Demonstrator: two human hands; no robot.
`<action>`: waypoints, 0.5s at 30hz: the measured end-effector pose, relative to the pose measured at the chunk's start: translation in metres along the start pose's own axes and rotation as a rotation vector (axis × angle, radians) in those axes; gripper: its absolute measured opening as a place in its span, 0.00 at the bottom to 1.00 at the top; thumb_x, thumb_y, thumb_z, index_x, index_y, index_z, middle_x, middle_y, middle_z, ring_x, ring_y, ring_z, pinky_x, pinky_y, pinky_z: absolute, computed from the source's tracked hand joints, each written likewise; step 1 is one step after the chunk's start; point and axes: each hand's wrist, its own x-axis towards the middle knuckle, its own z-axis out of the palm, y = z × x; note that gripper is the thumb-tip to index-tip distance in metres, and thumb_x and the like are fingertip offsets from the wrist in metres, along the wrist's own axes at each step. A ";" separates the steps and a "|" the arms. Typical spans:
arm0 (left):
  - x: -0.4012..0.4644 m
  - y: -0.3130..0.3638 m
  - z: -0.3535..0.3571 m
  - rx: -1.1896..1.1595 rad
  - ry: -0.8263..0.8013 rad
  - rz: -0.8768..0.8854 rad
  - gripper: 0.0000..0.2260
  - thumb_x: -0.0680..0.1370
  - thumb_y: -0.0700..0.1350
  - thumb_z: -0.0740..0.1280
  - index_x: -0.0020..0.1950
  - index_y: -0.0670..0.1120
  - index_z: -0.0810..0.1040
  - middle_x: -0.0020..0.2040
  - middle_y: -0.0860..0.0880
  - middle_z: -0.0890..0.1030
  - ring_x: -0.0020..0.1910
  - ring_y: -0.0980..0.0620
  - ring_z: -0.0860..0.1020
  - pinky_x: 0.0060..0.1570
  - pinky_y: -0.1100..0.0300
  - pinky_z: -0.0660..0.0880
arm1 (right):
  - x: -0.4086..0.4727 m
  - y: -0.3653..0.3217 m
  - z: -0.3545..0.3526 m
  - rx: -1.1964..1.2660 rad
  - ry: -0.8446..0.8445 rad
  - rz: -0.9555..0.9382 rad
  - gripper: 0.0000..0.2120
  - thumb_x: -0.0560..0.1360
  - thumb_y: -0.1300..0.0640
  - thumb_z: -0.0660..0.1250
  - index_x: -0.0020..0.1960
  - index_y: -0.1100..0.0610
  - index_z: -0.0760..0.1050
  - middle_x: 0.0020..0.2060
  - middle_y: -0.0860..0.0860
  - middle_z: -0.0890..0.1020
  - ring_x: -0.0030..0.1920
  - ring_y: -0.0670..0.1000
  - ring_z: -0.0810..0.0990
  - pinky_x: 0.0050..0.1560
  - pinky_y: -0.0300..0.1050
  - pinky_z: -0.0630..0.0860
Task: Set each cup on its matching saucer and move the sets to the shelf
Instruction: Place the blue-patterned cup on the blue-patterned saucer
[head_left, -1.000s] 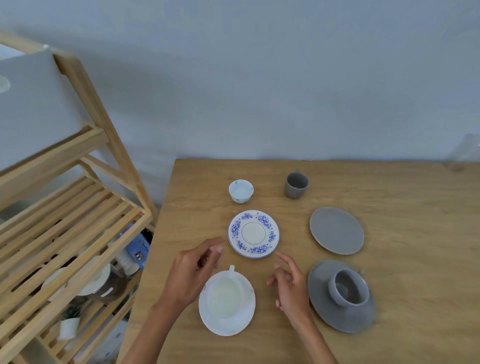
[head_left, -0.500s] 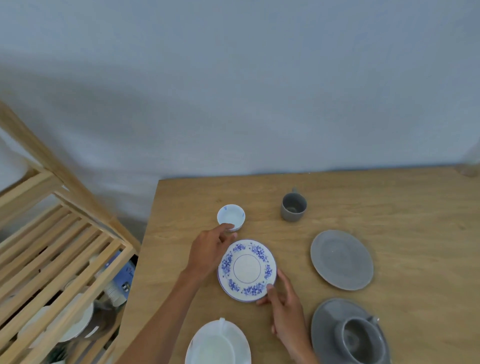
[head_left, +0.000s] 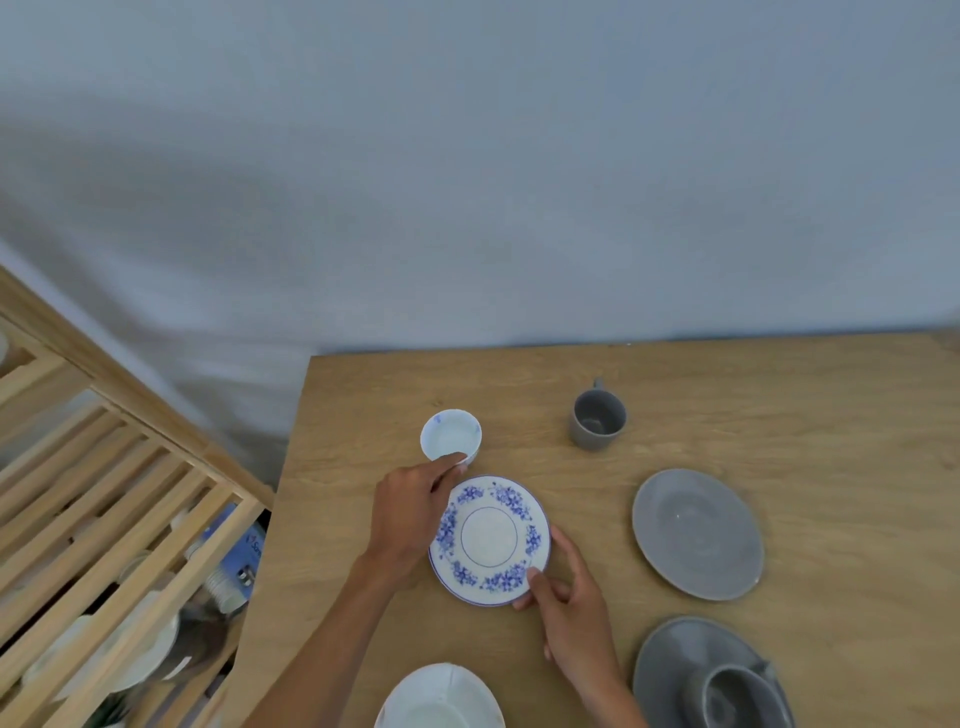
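A blue-flowered saucer (head_left: 489, 539) lies mid-table. My right hand (head_left: 569, 597) pinches its near right rim, thumb on top. My left hand (head_left: 410, 512) reaches past the saucer's left side and its fingertips touch the near rim of the small white-and-blue cup (head_left: 450, 435). A small grey cup (head_left: 596, 420) stands further right, and an empty grey saucer (head_left: 697, 534) lies to the right. At the lower right a larger grey cup (head_left: 737, 699) sits on its grey saucer (head_left: 675, 660). A white cup on a white saucer (head_left: 441, 696) is at the bottom edge.
The wooden table (head_left: 779, 395) has its left edge just beside my left arm. A slatted wooden shelf (head_left: 119, 514) stands to the left, with white dishes (head_left: 140, 654) visible on a lower level. A plain wall is behind.
The view tilted up, so everything slid down the frame. My left hand moved from beside the white set up to the small cup; my right hand took hold of the flowered saucer's rim.
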 end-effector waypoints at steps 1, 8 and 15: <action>-0.003 -0.002 -0.004 -0.027 0.009 -0.003 0.09 0.77 0.50 0.71 0.57 0.55 0.84 0.30 0.55 0.82 0.26 0.55 0.77 0.30 0.56 0.76 | 0.003 -0.003 0.002 -0.003 -0.007 -0.008 0.25 0.81 0.56 0.67 0.75 0.40 0.66 0.34 0.54 0.87 0.18 0.46 0.71 0.18 0.40 0.70; -0.035 -0.004 -0.020 -0.103 0.043 0.104 0.10 0.75 0.54 0.70 0.54 0.55 0.85 0.27 0.56 0.80 0.23 0.65 0.68 0.26 0.67 0.68 | 0.022 -0.020 0.020 -0.013 -0.062 -0.037 0.25 0.82 0.55 0.66 0.76 0.41 0.66 0.34 0.52 0.87 0.24 0.46 0.75 0.20 0.41 0.71; -0.064 -0.002 -0.019 -0.094 -0.032 0.112 0.09 0.75 0.48 0.74 0.55 0.54 0.85 0.38 0.62 0.83 0.31 0.63 0.75 0.32 0.76 0.65 | 0.021 -0.023 0.021 -0.026 -0.098 -0.049 0.26 0.82 0.55 0.66 0.77 0.40 0.64 0.35 0.53 0.87 0.22 0.45 0.73 0.19 0.40 0.69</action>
